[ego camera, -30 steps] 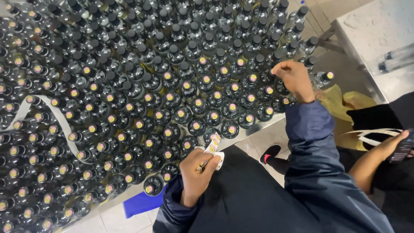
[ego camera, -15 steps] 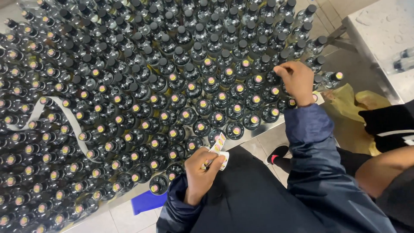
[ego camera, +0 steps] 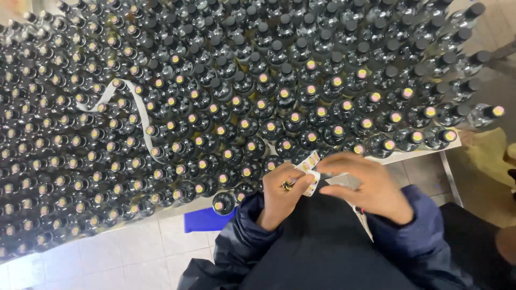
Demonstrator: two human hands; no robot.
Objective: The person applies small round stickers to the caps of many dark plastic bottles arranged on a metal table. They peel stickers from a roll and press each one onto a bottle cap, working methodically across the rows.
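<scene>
At table edge | left hand (ego camera: 282, 200) fingers clamp sticker strip (ego camera: 310, 171) | right hand (ego camera: 371, 185) fingers pinch it, tips hidden

There is one view only, from a camera worn on the person's head. It looks steeply down, almost straight from above, so the dark bottles (ego camera: 242, 102) show mainly as round tops. It sits close over the near edge of the table (ego camera: 424, 153), which runs slantwise across the lower part of the frame. The person's own dark sleeves and both hands, left hand (ego camera: 282, 196) and right hand (ego camera: 371, 188), come in from the bottom edge, with tiled floor (ego camera: 123, 252) below.
</scene>
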